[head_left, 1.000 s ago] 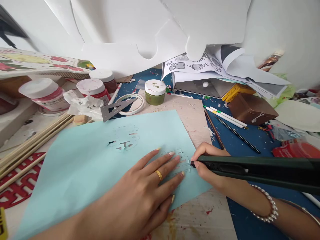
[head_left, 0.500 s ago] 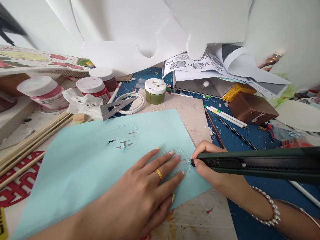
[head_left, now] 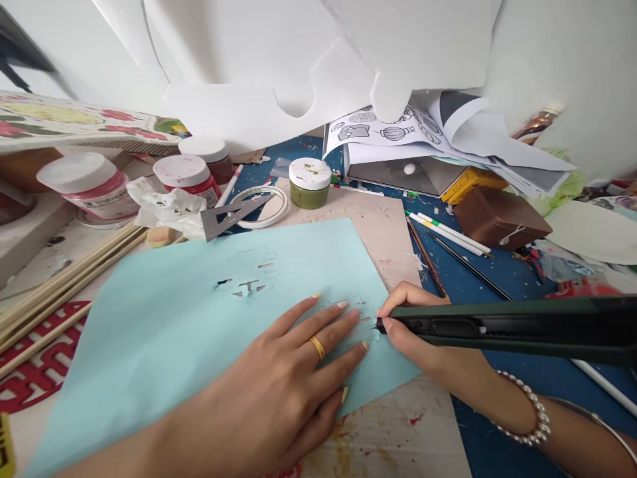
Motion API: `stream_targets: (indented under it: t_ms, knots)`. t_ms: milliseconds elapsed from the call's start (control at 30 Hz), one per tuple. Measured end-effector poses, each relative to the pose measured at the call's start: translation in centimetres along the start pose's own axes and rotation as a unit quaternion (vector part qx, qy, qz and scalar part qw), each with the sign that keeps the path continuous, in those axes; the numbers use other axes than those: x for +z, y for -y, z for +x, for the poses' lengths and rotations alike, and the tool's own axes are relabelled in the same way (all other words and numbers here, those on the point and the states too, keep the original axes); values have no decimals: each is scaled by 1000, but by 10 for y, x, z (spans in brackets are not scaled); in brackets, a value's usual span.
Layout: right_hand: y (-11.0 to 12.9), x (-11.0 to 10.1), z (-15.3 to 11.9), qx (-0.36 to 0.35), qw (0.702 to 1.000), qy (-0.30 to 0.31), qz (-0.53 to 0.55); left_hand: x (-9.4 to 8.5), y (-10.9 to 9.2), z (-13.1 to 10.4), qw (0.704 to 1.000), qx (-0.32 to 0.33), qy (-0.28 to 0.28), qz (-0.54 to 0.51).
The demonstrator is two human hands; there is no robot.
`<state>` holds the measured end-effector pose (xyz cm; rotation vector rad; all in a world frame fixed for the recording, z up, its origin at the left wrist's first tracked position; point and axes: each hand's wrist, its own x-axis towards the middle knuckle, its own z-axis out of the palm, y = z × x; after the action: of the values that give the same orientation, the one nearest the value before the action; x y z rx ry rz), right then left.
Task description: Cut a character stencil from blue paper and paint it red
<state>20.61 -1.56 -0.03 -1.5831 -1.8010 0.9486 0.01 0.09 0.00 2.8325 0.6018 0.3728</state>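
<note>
Plainly, in the head view, the left hand (head_left: 279, 375) lies spread on the paper (head_left: 159, 318), which partly covers the board (head_left: 393, 425); the right hand (head_left: 423, 355) pinches the cutter (head_left: 517, 325) near its tip. The paper seems light, easily torn, best pressed flat beside the cutter.

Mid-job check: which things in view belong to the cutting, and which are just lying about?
Belonging to the job:
- dark green cutter, in the right hand
- light blue sheet, under the left hand
- pale board, beneath the sheet

Apparently just lying about:
- green paint jar
- tape roll
- brown box
- wooden sticks
</note>
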Motion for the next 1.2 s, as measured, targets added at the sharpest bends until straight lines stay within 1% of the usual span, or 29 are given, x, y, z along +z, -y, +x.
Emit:
stream_targets:
  t_ms: [67, 200, 367, 633, 733, 833, 900, 1033, 1200]
  knots:
    - [0, -1, 1, -8, 1000, 10, 10, -1, 0, 0, 1000, 4, 0, 1]
    - [2, -3, 3, 0, 999, 30, 30, -2, 1, -1, 1000, 19, 5, -1]
    - [3, -6, 3, -4, 999, 36, 2, -2, 0, -3, 1000, 28, 7, 1]
    - [2, -6, 4, -14, 996, 66, 65, -2, 0, -1, 1000, 21, -2, 8]
    - [2, -9, 6, -8, 996, 54, 68, -1, 0, -2, 1000, 20, -5, 11]
    - [0, -13, 8, -1, 999, 11, 40, 0, 0, -3, 1000, 20, -2, 10]
    - [-1, -14, 10, -2, 1000, -7, 21, 1, 0, -3, 1000, 20, -6, 9]
    - [0, -13, 11, 4, 1000, 3, 13, 0, 0, -2, 1000, 20, -17, 5]
    - [2, -9, 11, 7, 1000, 15, -1, -1, 0, -1, 1000, 22, -11, 10]
